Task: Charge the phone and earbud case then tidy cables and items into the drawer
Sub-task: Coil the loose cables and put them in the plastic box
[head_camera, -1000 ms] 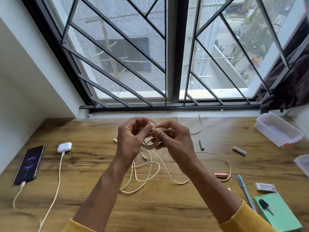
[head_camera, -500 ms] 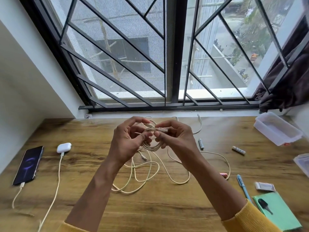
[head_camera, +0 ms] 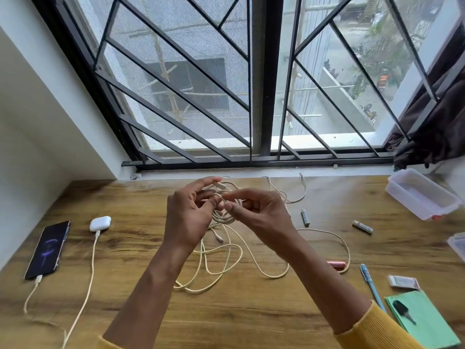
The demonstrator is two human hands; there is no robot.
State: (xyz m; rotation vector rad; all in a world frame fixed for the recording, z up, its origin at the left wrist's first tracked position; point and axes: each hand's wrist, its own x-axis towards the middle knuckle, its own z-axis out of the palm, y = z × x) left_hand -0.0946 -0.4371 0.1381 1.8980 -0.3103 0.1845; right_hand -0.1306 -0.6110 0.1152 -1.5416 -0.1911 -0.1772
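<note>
charging stage reading as done — phone (head_camera: 48,249) and earbud case (head_camera: 100,223) lying plugged in at desk left. left hand (head_camera: 187,221) gripping coiled cable (head_camera: 227,215); right hand (head_camera: 259,214) pinching strand, winding. remaining — loose items, drawer not showing.

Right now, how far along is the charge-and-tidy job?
Done: phone and earbud case each have a cable plugged in. In hand: both hands, left and right, are coiling a loose cable. Left: batteries, pen, and notepad lie out; no drawer visible.
</note>
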